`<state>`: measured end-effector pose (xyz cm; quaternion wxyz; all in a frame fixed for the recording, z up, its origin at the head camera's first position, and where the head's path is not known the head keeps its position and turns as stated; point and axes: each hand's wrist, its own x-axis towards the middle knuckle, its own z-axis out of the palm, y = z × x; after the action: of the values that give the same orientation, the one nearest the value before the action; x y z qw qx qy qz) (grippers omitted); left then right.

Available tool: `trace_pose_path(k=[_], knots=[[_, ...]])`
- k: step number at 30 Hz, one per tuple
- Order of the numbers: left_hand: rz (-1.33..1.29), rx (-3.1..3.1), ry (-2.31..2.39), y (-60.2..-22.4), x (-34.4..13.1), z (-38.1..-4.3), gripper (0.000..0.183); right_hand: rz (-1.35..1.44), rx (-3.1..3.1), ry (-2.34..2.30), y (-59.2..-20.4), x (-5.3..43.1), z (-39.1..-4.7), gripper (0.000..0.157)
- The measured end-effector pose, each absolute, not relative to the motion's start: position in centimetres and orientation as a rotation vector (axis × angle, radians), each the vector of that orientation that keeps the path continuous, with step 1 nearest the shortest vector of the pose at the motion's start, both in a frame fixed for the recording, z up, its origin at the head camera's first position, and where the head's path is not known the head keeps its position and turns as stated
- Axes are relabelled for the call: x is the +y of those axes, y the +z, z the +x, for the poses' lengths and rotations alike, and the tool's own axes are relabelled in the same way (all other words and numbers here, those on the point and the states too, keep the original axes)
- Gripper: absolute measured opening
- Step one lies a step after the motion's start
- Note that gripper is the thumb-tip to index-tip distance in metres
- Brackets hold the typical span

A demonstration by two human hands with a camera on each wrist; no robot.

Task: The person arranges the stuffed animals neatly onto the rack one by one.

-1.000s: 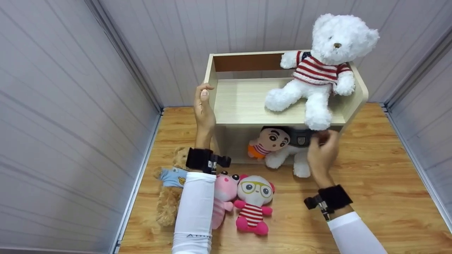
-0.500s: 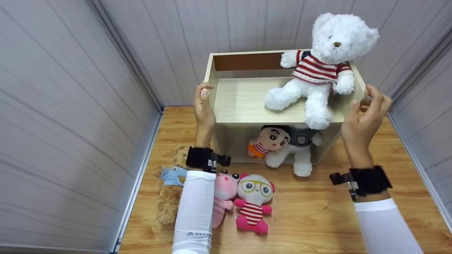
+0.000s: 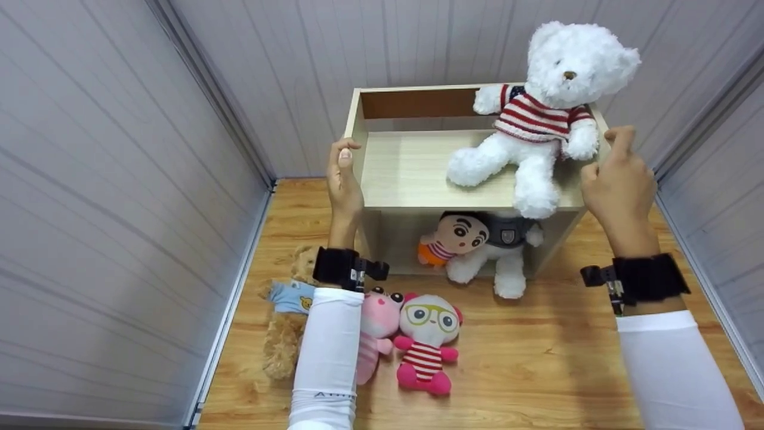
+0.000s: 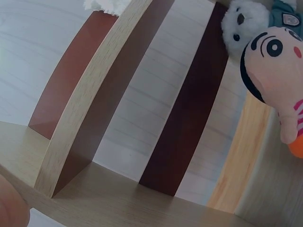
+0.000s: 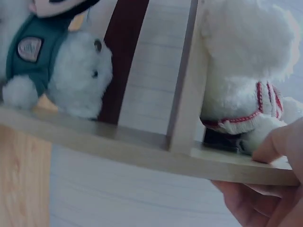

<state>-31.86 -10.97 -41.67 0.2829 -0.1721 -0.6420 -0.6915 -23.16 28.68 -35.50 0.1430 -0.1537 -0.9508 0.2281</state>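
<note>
A pale wooden two-level shelf (image 3: 412, 158) stands against the back wall. My left hand (image 3: 344, 185) grips its left side panel, fingertips bent over the edge. At the right panel is my right hand (image 3: 622, 185); the right wrist view shows the thumb inside the panel and the other fingers outside. A white teddy bear (image 3: 537, 125) in a red-striped sweater sits on the upper level, one leg over the front edge. Below, a cartoon boy doll (image 3: 459, 236) leans against a second white bear (image 3: 510, 263) in a dark top, whose head is hidden in the head view.
On the wooden floor in front lie a panda doll (image 3: 427, 340) with yellow glasses, a pink plush toy (image 3: 379, 322) and a brown teddy bear (image 3: 283, 334) in a blue shirt. My left forearm partly covers the latter two. Grey panel walls (image 3: 119, 197) enclose the sides.
My right hand has left the lower bear, moved right and up, and taken hold of the right side panel. My left hand stays on the left panel.
</note>
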Motion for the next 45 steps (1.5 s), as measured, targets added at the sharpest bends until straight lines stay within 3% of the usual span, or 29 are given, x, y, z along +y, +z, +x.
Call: trace_pose_path(k=[7,15,24,45], knots=[[-0.471,-1.705,-1.857,-41.5,-11.0,-31.9,0.041,-0.313,-2.972,0.531,-33.8,29.3,-23.1,0.076],[-0.465,-1.711,-1.861,-41.6,-10.9,-31.9,0.035,-0.285,-3.061,0.483,-32.5,29.6,-24.5,0.066],[-0.461,-1.702,-1.853,-41.6,-11.1,-31.9,0.039,-0.286,-3.068,0.506,-32.5,29.4,-24.8,0.083],[-0.442,-1.844,-1.83,-40.7,-11.3,-30.7,0.037,-0.298,-3.045,0.613,-32.9,29.5,-24.7,0.089]])
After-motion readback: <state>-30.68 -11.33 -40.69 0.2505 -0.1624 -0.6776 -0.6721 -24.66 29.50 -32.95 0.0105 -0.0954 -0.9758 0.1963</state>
